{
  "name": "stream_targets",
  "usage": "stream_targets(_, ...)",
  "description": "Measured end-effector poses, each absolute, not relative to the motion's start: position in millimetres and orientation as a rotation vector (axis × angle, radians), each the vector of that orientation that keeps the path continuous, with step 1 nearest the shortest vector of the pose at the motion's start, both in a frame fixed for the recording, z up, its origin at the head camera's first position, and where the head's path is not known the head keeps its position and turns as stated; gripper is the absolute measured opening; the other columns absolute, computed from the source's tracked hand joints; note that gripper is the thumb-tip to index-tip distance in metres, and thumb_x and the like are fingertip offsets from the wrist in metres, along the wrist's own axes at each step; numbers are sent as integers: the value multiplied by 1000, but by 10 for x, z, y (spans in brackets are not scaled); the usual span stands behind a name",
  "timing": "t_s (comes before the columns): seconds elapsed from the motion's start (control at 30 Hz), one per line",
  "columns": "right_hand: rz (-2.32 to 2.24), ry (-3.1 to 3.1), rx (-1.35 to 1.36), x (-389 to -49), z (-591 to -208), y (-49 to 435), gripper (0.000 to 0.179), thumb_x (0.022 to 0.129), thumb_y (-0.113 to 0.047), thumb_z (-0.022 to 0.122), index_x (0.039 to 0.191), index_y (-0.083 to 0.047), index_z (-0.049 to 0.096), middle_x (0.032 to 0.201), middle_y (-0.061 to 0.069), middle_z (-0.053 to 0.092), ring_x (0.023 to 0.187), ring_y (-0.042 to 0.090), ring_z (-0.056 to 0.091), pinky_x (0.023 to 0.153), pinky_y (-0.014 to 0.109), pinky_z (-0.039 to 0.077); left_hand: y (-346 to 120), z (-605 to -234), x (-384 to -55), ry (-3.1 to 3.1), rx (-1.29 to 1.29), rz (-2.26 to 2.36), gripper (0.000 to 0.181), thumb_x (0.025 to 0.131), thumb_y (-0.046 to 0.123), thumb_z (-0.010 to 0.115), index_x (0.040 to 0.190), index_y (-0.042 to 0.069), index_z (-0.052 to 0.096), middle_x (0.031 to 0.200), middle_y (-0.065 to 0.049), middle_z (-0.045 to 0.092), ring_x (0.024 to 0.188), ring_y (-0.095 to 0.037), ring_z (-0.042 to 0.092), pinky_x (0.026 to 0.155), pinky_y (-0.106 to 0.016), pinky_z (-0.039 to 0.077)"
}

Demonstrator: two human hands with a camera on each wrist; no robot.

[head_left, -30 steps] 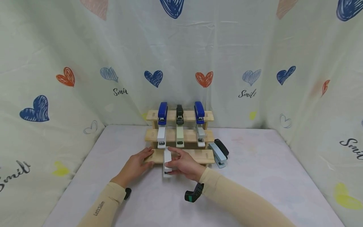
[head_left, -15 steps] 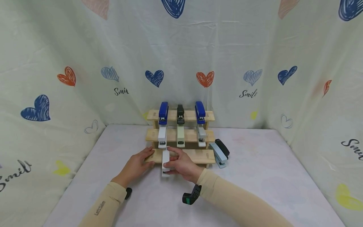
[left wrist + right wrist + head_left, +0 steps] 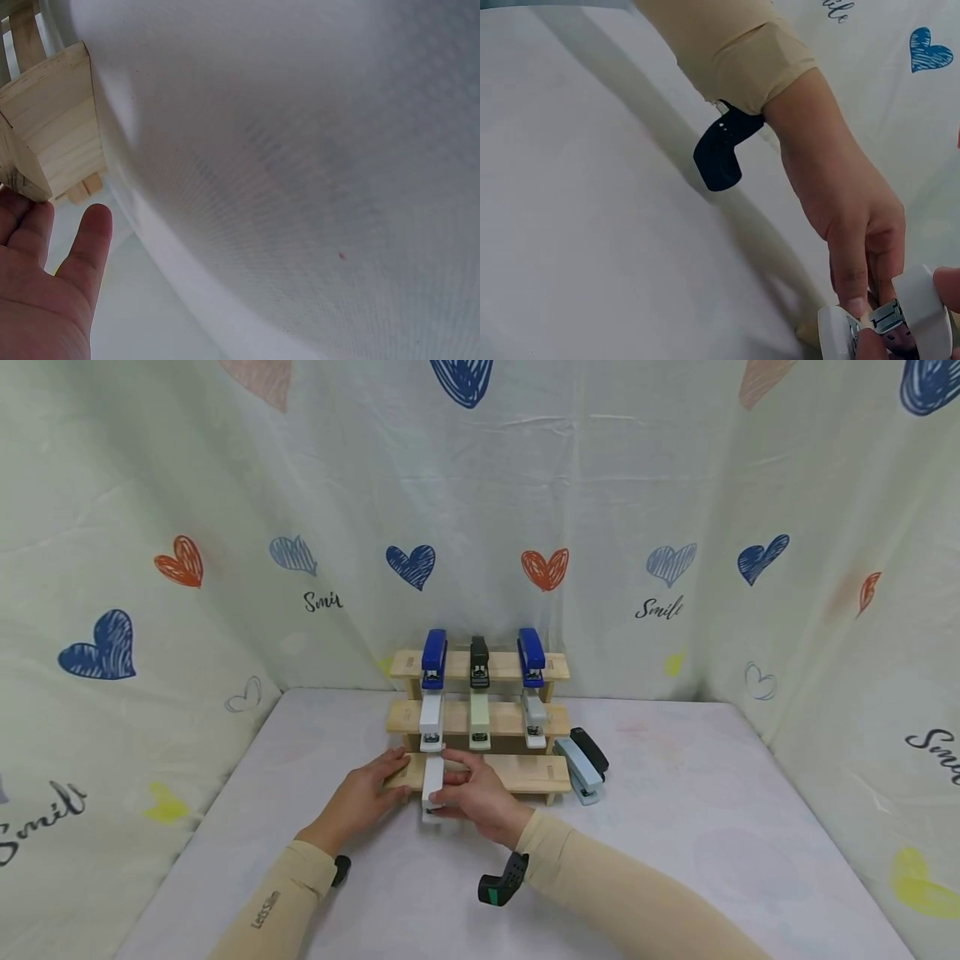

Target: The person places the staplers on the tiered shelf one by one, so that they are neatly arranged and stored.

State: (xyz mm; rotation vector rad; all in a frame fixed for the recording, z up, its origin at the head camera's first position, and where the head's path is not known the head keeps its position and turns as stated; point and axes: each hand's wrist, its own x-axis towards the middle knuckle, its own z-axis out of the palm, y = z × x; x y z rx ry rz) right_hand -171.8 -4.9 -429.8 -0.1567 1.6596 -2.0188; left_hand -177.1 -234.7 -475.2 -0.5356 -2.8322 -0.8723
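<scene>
- My right hand [image 3: 480, 800] pinches a long white stapler [image 3: 433, 777], thumb against fingers.
- It's over the left part of the three-tier pale wooden rack's [image 3: 525, 772] bottom shelf, front end overhanging.
- My left hand [image 3: 367, 789] seems to grip that shelf's left end.
- Light-blue stapler [image 3: 579, 770] right of rack.

white stapler [image 3: 433, 774] | lengthwise over wooden rack [image 3: 525, 772], lowest tier, left part | front overhanging

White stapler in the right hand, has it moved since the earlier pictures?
Yes. In the head view, the white stapler has shifted left relative to the wooden rack, closer to the left hand.
</scene>
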Motion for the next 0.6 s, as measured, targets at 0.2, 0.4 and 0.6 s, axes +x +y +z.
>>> stream_targets(0.2, -2051, 1637, -157, -1723, -4327, -61, 73, 87, 14, 66, 152, -4, 38, 120, 24, 58, 97, 26, 66, 88, 48, 56, -2343, -4748, -1771, -2843, -530, -872, 55, 92, 22, 75, 139, 0, 57, 149, -16, 47, 138, -33, 42, 109, -51, 38)
stream_targets(0.4, -2073, 1614, -157, -1725, -4348, -69, 72, 87, 14, 65, 151, -3, 37, 125, 25, 58, 101, 27, 66, 88, 48, 56, -2345, -4751, -1767, -2838, -538, -867, 55, 92, 21, 75, 139, -1, 57, 148, -17, 48, 138, -35, 42, 109, -52, 38)
stream_targets(0.6, -2086, 1612, -129, -1739, -4352, -91, 72, 88, 13, 66, 151, -3, 37, 127, 24, 57, 103, 28, 65, 90, 46, 55, -2335, -4734, -1762, -2838, -534, -868, 55, 92, 20, 75, 139, -2, 56, 148, -17, 48, 138, -34, 42, 109, -52, 38)
